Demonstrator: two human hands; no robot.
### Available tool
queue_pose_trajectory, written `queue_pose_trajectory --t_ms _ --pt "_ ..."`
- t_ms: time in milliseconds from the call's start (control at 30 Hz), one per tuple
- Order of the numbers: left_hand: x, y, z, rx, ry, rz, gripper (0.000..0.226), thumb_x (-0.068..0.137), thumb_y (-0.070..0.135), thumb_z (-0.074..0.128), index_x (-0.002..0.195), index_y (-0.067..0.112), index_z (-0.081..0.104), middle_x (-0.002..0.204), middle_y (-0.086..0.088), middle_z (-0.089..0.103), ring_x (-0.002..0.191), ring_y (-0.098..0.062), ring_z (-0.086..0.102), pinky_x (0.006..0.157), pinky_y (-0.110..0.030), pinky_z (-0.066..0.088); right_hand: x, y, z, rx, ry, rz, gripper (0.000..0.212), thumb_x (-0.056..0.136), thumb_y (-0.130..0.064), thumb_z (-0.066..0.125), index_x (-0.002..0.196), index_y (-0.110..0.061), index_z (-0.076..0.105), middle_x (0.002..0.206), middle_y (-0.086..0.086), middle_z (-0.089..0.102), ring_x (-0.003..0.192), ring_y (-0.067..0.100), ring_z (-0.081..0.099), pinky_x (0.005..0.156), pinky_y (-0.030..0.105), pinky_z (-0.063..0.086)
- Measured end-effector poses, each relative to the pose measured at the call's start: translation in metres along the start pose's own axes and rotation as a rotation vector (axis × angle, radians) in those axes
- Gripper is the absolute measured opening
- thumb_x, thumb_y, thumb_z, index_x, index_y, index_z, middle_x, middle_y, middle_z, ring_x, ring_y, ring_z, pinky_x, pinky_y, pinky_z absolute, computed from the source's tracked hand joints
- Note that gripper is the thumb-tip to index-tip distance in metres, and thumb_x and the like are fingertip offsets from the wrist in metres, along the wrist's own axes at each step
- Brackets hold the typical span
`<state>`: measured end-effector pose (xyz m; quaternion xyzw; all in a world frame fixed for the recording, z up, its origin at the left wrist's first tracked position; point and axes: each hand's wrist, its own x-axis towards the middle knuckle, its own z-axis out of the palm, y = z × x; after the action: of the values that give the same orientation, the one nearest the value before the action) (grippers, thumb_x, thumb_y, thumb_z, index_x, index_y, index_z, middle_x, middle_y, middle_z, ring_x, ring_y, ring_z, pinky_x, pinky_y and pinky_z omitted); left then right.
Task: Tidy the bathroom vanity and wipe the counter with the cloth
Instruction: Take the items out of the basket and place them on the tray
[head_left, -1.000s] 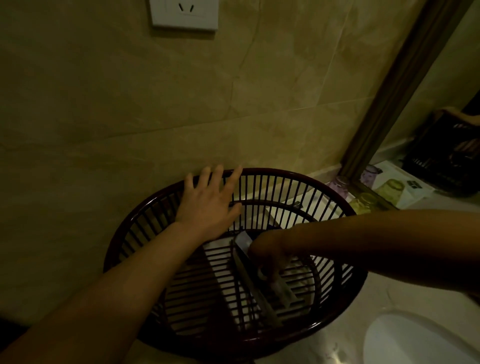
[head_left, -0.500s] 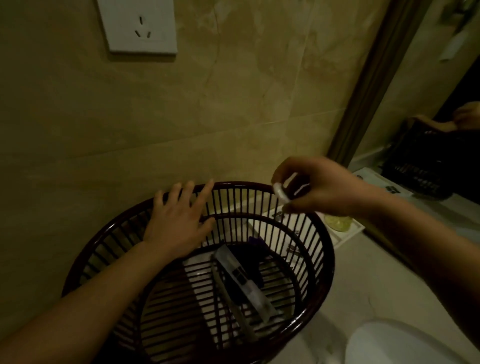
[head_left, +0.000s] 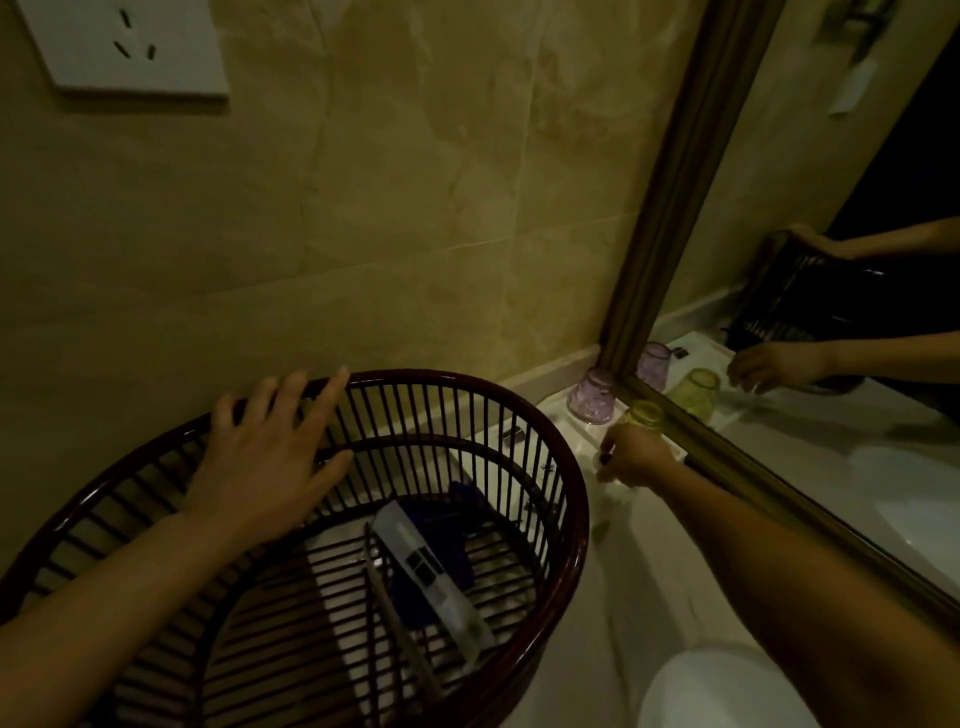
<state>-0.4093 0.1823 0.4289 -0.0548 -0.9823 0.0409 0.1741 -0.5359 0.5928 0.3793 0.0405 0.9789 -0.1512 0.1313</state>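
Observation:
A dark red slatted basket (head_left: 571, 499) stands on the pale counter (head_left: 639, 571) against the tiled wall. Inside it lie a slim grey-white box (head_left: 431, 571) and something dark blue (head_left: 462, 499). My left hand (head_left: 265, 457) rests flat on the basket's far rim, fingers spread. My right hand (head_left: 636, 460) is down on a white tray (head_left: 576, 441) to the right of the basket, just in front of a yellow cup (head_left: 644, 413). Its fingers are curled around a small pale item that is mostly hidden. No cloth is in view.
A purple cup (head_left: 592, 397) stands upside down at the tray's back corner. A framed mirror (head_left: 675, 182) runs along the right and reflects the cups and my hands. The white sink rim (head_left: 727, 691) is at the bottom right. A wall socket (head_left: 124, 47) sits top left.
My right hand lifted a small white item out of the basket and carried it right and down to the tray. My left hand stayed on the basket rim. My view shifted to the right.

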Motion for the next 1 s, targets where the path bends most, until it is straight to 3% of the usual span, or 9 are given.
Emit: queue_pose_trajectory --t_ms 233,433,667,767,833,900,1000 --pt "-0.002 0.000 0.003 0.039 0.004 -0.008 0.079 0.089 0.067 0.022 0.155 0.031 -0.001 0.150 -0.018 0.036 0.133 -0.038 0.033 0.099 -0.062 0.028 0.023 0.019 0.035 -0.074 0.016 0.062 0.040 0.080 -0.020 0.074 0.118 -0.011 0.065 0.118 0.009 0.063 0.105 0.024 0.061 0.085 0.030 0.051" --pt "0.000 0.001 0.001 0.045 0.001 0.001 0.079 0.089 0.066 0.022 0.155 0.029 0.000 0.149 -0.017 0.036 0.132 -0.037 0.032 0.098 -0.061 0.029 0.018 0.022 0.020 -0.080 0.025 0.028 0.043 0.078 -0.024 0.078 0.118 -0.014 0.067 0.118 0.007 0.064 0.105 0.024 0.061 0.084 0.030 0.050" --pt "0.001 0.002 0.000 0.010 -0.003 0.001 0.078 0.090 0.067 0.021 0.154 0.033 -0.007 0.155 -0.015 0.027 0.136 -0.035 0.025 0.104 -0.059 0.024 -0.049 -0.052 -0.063 0.095 0.327 -0.278 0.020 0.084 -0.031 0.072 0.098 -0.016 0.070 0.094 0.002 0.071 0.085 0.018 0.066 0.079 0.042 0.056" --pt "0.000 0.002 0.000 -0.010 -0.001 0.006 0.076 0.092 0.066 0.021 0.153 0.034 -0.010 0.156 -0.014 0.023 0.138 -0.033 0.021 0.106 -0.059 0.021 -0.098 -0.108 -0.099 0.142 0.397 -0.453 0.016 0.085 -0.037 0.069 0.097 -0.026 0.067 0.087 -0.005 0.068 0.078 0.010 0.065 0.069 0.035 0.056" --pt "0.000 0.002 0.000 -0.017 -0.010 0.002 0.077 0.091 0.066 0.023 0.152 0.034 -0.013 0.157 -0.014 0.020 0.139 -0.034 0.019 0.107 -0.059 0.019 -0.129 -0.147 -0.105 0.104 0.361 -0.583 0.009 0.085 -0.040 0.067 0.089 -0.034 0.062 0.080 -0.010 0.063 0.073 0.004 0.061 0.060 0.026 0.050" --pt "0.001 0.002 -0.001 -0.016 -0.015 0.007 0.078 0.092 0.064 0.025 0.152 0.033 -0.014 0.158 -0.014 0.019 0.140 -0.034 0.019 0.107 -0.058 0.019 -0.147 -0.187 -0.092 -0.017 0.195 -0.677 0.008 0.088 -0.039 0.065 0.087 -0.033 0.060 0.079 -0.012 0.060 0.072 0.002 0.058 0.057 0.021 0.045" --pt "0.002 0.002 -0.002 -0.038 -0.022 0.004 0.077 0.093 0.062 0.029 0.152 0.034 -0.013 0.159 -0.013 0.017 0.141 -0.033 0.017 0.109 -0.058 0.017 -0.153 -0.236 -0.040 -0.365 -0.107 -0.764 0.023 0.091 -0.038 0.062 0.080 -0.019 0.064 0.073 -0.003 0.059 0.067 0.012 0.057 0.061 0.030 0.051"
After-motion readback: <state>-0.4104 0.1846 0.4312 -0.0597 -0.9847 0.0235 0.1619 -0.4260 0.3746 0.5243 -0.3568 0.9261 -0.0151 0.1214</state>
